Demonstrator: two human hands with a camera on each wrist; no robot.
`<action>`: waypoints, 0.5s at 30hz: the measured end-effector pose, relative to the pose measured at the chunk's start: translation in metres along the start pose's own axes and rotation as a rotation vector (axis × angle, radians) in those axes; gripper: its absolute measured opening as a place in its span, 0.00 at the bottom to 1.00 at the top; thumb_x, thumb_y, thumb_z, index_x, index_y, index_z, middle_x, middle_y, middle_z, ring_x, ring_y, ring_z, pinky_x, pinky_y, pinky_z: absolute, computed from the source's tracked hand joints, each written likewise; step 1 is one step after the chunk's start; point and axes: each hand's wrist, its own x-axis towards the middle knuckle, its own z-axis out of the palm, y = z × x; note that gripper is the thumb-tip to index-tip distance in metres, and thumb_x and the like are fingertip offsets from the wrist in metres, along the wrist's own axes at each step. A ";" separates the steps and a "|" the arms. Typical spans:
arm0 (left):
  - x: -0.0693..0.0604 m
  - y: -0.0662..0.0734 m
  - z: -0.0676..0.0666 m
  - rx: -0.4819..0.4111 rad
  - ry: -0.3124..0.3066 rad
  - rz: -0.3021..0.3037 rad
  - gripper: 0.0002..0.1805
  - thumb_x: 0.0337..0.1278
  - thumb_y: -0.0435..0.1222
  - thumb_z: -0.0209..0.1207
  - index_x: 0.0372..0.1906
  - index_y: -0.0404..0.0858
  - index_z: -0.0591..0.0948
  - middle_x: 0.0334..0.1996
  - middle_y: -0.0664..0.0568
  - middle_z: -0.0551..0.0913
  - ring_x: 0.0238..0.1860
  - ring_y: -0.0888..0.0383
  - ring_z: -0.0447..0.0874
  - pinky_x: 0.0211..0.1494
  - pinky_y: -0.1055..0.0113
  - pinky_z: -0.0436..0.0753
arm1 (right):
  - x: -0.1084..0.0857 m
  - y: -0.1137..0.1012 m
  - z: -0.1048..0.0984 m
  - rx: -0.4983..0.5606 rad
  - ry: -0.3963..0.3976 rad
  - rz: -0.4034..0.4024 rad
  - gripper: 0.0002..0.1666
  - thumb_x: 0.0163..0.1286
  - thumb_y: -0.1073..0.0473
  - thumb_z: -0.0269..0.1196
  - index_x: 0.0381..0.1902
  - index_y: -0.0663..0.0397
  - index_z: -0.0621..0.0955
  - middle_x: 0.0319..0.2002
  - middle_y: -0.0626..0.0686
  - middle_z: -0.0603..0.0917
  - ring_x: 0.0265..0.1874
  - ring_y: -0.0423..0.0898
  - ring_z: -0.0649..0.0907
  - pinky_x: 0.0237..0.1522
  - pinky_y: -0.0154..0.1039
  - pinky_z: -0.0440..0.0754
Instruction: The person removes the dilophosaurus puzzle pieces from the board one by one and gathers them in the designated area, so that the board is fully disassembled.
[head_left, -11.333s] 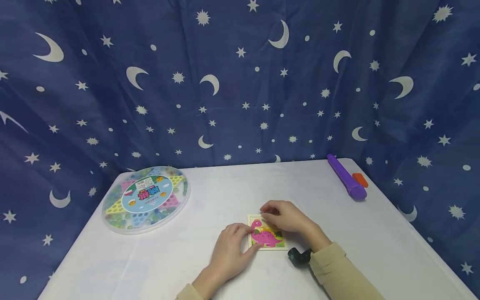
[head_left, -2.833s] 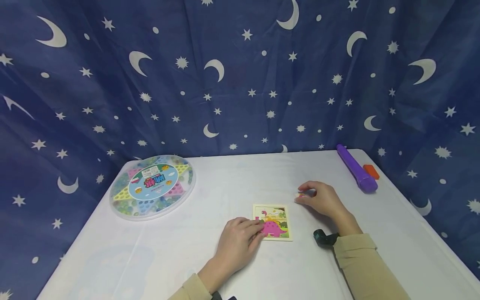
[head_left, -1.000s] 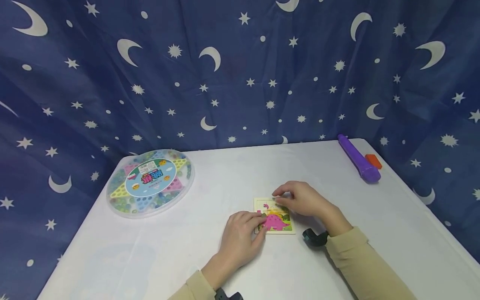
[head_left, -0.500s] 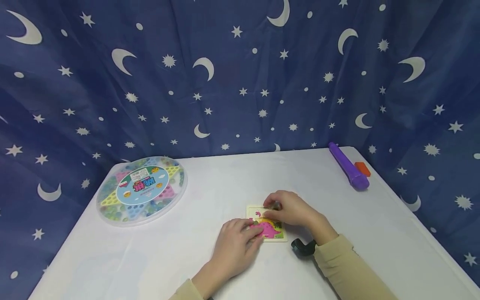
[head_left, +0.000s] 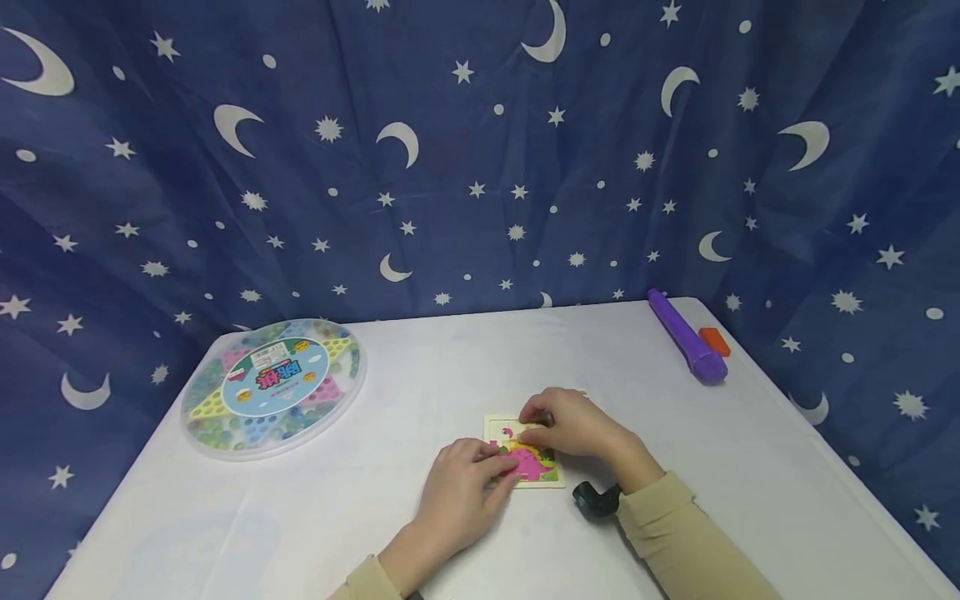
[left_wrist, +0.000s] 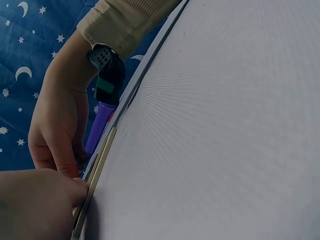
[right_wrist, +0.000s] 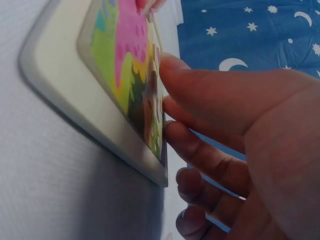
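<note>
In the head view a small square dinosaur puzzle point(head_left: 528, 467) lies flat on the white table. Fingertips of my left hand point(head_left: 459, 492) rest on its left part, over the pink dinosaur, with the thumb near the lower edge. My right hand point(head_left: 577, 429) is at the upper right part, thumb and index finger closed on a small piece at the surface, mostly hidden by the fingers. From the right wrist, the thumb and fingers of that hand point(right_wrist: 240, 130) touch the far side of the puzzle point(right_wrist: 130, 65), other fingers curled beside it.
A round, clear-lidded marble game point(head_left: 273, 387) lies at the table's left. A purple stick-like object point(head_left: 686, 337) and an orange block point(head_left: 714, 341) lie at the back right. Behind the table hangs a blue curtain point(head_left: 450, 150) with moons and stars.
My right hand, which pinched a small piece right of the puzzle, has moved left onto the puzzle's upper right part. My left hand has stayed at the left side. The head view has shifted.
</note>
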 end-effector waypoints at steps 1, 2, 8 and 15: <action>0.000 0.000 0.000 -0.010 0.004 -0.003 0.10 0.60 0.46 0.71 0.44 0.49 0.92 0.42 0.56 0.84 0.48 0.56 0.81 0.54 0.53 0.79 | 0.000 0.000 0.001 -0.008 0.003 0.010 0.13 0.61 0.50 0.77 0.42 0.45 0.89 0.33 0.37 0.83 0.35 0.40 0.79 0.45 0.43 0.79; -0.001 -0.001 0.000 -0.020 0.004 -0.009 0.10 0.60 0.46 0.71 0.44 0.50 0.92 0.42 0.56 0.84 0.49 0.56 0.81 0.54 0.53 0.79 | 0.001 0.000 0.002 -0.011 0.005 0.020 0.12 0.61 0.51 0.77 0.41 0.45 0.89 0.33 0.37 0.83 0.35 0.40 0.79 0.46 0.43 0.79; -0.001 -0.001 0.001 -0.040 -0.005 -0.044 0.10 0.60 0.47 0.71 0.44 0.50 0.92 0.43 0.56 0.85 0.50 0.57 0.80 0.55 0.54 0.78 | 0.002 -0.002 0.006 0.002 0.025 0.045 0.11 0.61 0.55 0.77 0.40 0.46 0.88 0.33 0.39 0.82 0.34 0.39 0.78 0.46 0.42 0.81; -0.001 -0.001 -0.001 -0.045 -0.009 -0.056 0.10 0.60 0.47 0.71 0.44 0.51 0.92 0.44 0.57 0.85 0.50 0.57 0.80 0.55 0.54 0.77 | 0.003 -0.002 0.006 -0.004 0.038 0.041 0.12 0.61 0.56 0.77 0.39 0.45 0.85 0.35 0.41 0.80 0.34 0.40 0.78 0.45 0.41 0.81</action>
